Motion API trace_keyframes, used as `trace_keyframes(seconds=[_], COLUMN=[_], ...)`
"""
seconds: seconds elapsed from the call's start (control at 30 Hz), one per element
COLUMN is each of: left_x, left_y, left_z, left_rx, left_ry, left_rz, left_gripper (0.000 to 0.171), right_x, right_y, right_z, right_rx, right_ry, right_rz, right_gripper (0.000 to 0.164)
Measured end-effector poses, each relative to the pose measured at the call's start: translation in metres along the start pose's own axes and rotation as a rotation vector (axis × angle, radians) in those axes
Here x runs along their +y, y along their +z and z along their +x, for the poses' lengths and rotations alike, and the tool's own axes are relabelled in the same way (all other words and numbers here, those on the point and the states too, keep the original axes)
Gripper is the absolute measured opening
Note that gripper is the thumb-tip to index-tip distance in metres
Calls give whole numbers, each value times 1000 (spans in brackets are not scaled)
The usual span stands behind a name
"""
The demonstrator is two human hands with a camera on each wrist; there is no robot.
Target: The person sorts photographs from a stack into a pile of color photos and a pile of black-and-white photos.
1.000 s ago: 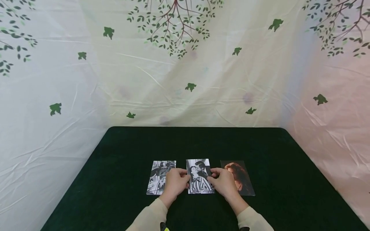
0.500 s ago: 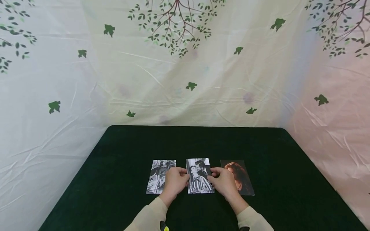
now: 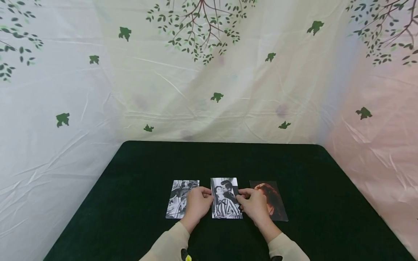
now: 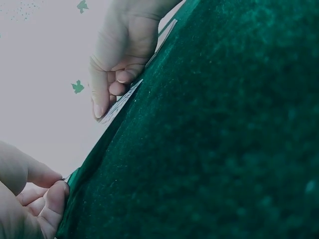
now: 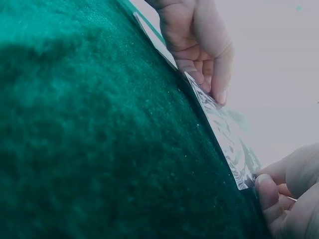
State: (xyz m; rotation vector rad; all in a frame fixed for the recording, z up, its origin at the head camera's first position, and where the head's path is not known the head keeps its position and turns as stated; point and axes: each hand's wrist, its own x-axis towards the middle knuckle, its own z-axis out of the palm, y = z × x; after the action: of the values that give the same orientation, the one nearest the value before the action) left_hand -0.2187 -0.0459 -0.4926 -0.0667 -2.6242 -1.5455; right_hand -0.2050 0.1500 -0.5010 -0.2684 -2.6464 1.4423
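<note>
Three photo cards lie in a row in the head view. The middle photo card [image 3: 225, 199] is black and white, showing a couple, one in stripes. My left hand [image 3: 197, 204] pinches its left edge between thumb and fingers, while my right hand [image 3: 255, 206] holds the opposite edge the same way. Under the left hand is another black-and-white photo card [image 3: 176, 201], partly covered. A dark photo card with reddish hair [image 3: 277, 203] sits partly behind the right hand. In the right wrist view the middle card's near edge stands slightly tilted above the cloth.
A dark green cloth [image 3: 130, 232] covers the table. Behind it hangs a pale curtain [image 3: 183, 83] printed with branches and green birds, reaching down to the table's far edge.
The right thumb has shifted off the middle card's face to its edge, and the left thumb has drawn back slightly too. The cards keep nearly the same places.
</note>
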Motion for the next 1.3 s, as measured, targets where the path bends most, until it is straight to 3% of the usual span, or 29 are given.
trace_keyframes(seconds=[0.77,1.03,1.3], left_x=[3,3,-4], left_y=[-3,-17,-44], left_z=[0,2,-1], left_rx=[-3,-15,-45], left_ry=[-35,-6,-34], left_rz=[-59,-42,13], left_gripper=[9,9,8], right_x=[-5,-16,-28], right_y=[-4,-2,14], right_z=[1,-1,-8], right_rx=[6,5,-55], right_ry=[18,-11,-29], right_rz=[21,59,98], right_gripper=[21,20,17])
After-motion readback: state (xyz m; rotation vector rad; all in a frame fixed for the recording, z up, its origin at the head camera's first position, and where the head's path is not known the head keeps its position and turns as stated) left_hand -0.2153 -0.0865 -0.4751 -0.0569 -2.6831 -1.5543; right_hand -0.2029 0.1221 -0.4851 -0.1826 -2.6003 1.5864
